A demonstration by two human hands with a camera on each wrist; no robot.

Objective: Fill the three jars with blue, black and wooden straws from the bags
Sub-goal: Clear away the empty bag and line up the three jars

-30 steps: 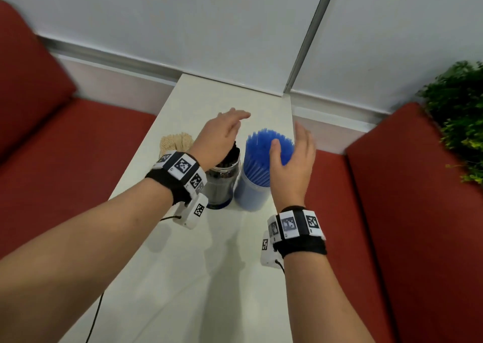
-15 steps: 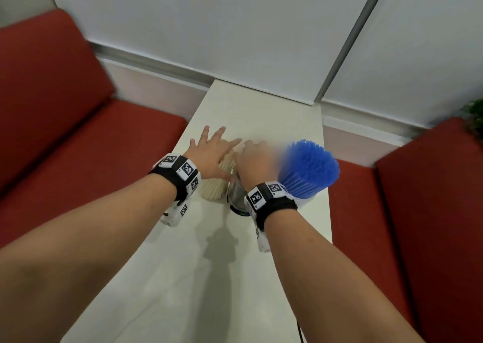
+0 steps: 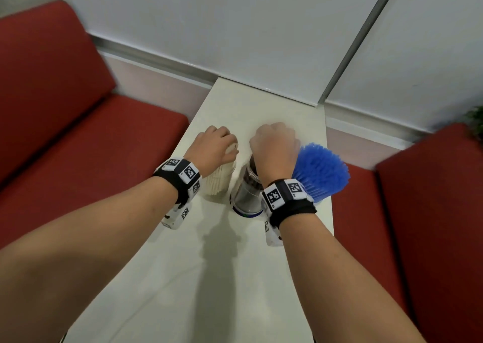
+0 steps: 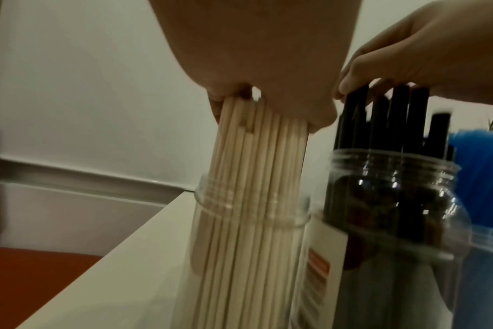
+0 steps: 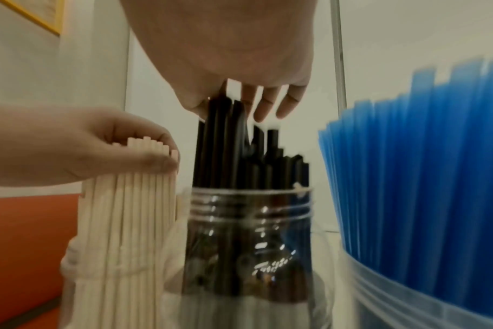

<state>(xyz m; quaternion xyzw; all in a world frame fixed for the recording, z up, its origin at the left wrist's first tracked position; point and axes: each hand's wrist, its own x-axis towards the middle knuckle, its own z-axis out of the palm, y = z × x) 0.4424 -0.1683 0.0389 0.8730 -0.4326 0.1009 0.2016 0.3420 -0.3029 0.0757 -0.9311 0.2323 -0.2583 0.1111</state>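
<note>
Three clear jars stand in a row on the white table (image 3: 209, 277). The left jar (image 4: 239, 211) holds wooden straws (image 3: 218, 183), and my left hand (image 3: 214, 146) grips the tops of that bunch (image 4: 253, 167), fingers curled round it. The middle jar (image 5: 251, 211) holds black straws (image 5: 225, 144). My right hand (image 3: 274, 146) is curled over them, and its thumb and fingers pinch the taller ones (image 4: 394, 122). The right jar, partly hidden behind my right wrist, is packed with blue straws (image 3: 321, 172) that fan out above its rim. No bags are in view.
Red sofa seats (image 3: 104, 146) flank the narrow table on both sides, and its right edge lies close to the blue jar. A white wall panel (image 3: 235, 29) closes the far end. A green plant (image 3: 477, 123) shows at the right edge.
My left hand's spread fingers have curled round the wooden straw tops. My right hand has closed over the black straws. The head view has steadied.
</note>
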